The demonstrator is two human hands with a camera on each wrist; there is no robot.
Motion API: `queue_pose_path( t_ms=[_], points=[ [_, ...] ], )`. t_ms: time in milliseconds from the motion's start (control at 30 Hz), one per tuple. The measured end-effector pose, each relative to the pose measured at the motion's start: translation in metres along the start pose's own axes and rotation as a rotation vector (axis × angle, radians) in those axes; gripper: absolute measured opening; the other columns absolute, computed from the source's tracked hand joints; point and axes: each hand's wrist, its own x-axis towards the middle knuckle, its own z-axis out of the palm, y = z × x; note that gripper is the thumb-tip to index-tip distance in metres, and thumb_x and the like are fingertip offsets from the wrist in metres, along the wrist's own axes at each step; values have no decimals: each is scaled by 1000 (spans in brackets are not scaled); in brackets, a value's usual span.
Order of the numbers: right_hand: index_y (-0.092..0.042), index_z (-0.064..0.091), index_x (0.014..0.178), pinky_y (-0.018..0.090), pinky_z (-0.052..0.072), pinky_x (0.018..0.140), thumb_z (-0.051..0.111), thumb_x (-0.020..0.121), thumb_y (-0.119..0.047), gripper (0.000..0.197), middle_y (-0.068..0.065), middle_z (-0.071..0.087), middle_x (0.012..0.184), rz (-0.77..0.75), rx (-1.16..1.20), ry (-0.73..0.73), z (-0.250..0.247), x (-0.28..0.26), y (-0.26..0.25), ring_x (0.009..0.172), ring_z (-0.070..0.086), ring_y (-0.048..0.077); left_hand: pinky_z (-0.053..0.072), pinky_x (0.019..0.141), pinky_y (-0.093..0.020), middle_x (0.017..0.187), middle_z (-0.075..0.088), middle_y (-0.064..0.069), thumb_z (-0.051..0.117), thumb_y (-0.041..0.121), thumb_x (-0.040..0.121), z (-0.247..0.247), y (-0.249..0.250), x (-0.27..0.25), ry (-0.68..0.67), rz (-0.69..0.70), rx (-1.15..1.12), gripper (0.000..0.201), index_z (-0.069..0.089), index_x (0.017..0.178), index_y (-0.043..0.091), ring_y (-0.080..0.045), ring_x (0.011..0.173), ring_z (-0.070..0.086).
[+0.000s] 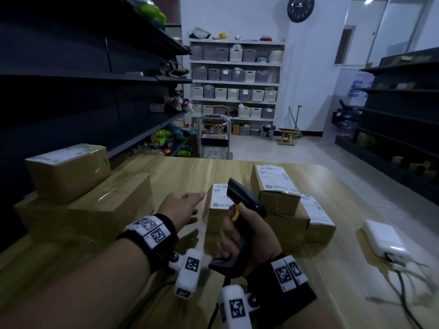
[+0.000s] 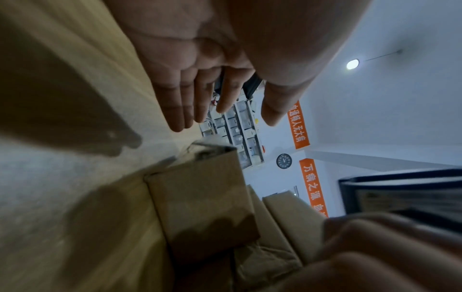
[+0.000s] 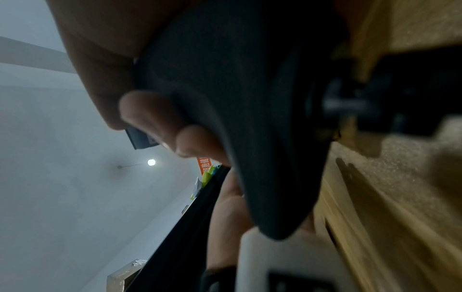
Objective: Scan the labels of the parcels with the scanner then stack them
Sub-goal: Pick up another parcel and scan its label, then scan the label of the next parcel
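My right hand [image 1: 240,231] grips a black barcode scanner [image 1: 244,198] with a yellow trigger, its head over a small cardboard parcel [image 1: 219,205] with a white label. My left hand [image 1: 184,206] hovers open just left of that parcel, fingers straight, holding nothing. In the left wrist view the left hand's fingers [image 2: 180,102] are spread above the table, with the small parcel [image 2: 205,197] below them. The right wrist view shows the scanner handle [image 3: 250,138] wrapped by my fingers [image 3: 150,114]. More labelled parcels [image 1: 276,186] stand stacked to the right.
Larger brown boxes [image 1: 69,172] are piled at the table's left. A white adapter [image 1: 384,238] with cables lies at the right of the wooden table [image 1: 178,172]. Dark shelving flanks both sides; a trolley [image 1: 213,141] stands beyond the table's far edge.
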Motion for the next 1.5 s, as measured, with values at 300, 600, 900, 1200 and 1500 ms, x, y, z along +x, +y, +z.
queue_pose_path(
  t_ms=[300,600,900,1200,1500],
  points=[
    [-11,50,83,34,43,49,87,83,-44,50,8,32,62,50,-30,18,-2,0,3,42,42,20,64,100,-48,116,77,0,86,36,96,-67,44,-28,177,254,220,33,73,122,21,-21,106,74],
    [-10,52,85,38,43,52,92,78,-43,52,8,42,66,112,-14,62,-8,0,5,47,43,22,57,102,-43,126,71,-1,90,43,88,-138,93,-28,591,325,592,46,72,126,24,-25,118,66],
    [-9,51,74,37,43,52,90,76,-47,54,8,43,59,193,-32,138,-9,0,4,49,42,23,39,121,-57,152,59,-14,62,81,69,-190,112,-6,640,-90,1211,98,61,146,21,-41,146,47],
    [-10,49,75,37,42,54,87,78,-48,54,8,43,59,205,-44,169,-12,2,4,52,39,25,42,120,-58,156,50,-24,79,77,72,-209,120,18,595,-169,1225,104,50,151,17,-48,143,49],
    [-10,53,78,37,42,51,99,64,-46,60,7,43,63,168,-20,160,-6,0,2,47,42,22,56,105,-56,141,62,-20,78,70,55,-211,121,15,654,-81,965,105,54,144,20,-46,126,63]
  ],
)
